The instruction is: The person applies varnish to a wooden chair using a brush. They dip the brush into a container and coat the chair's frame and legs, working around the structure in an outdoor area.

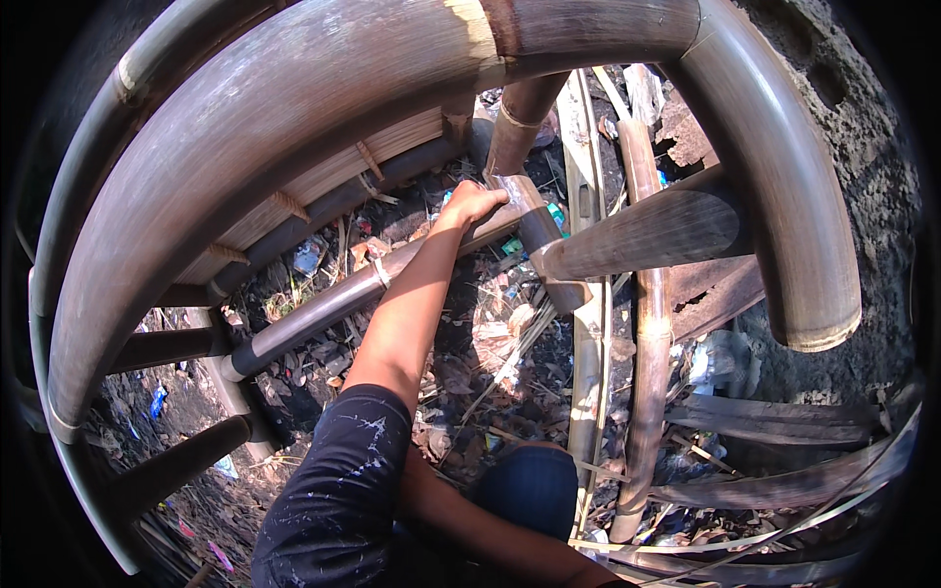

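Observation:
A brown bamboo chair or bench frame point(294, 118) with thick curved poles fills the upper part of the head view. Across its lower part runs a bamboo rail point(314, 318), which meets a short bamboo crosspiece point(534, 227). My left hand point(477, 204) is closed at this joint, its thumb side against the crosspiece. Whatever its fingers hold, if anything, is hidden beneath them. My right forearm point(510, 519) passes low under the left arm, and its hand is hidden behind the dark sleeve.
Long split bamboo strips point(585, 392) and a round bamboo pole point(651, 333) lie at the right. Dry leaves and litter point(500, 338) cover the ground. A rough grey surface point(863, 147) rises at the far right. More bamboo pieces point(784, 421) lie near it.

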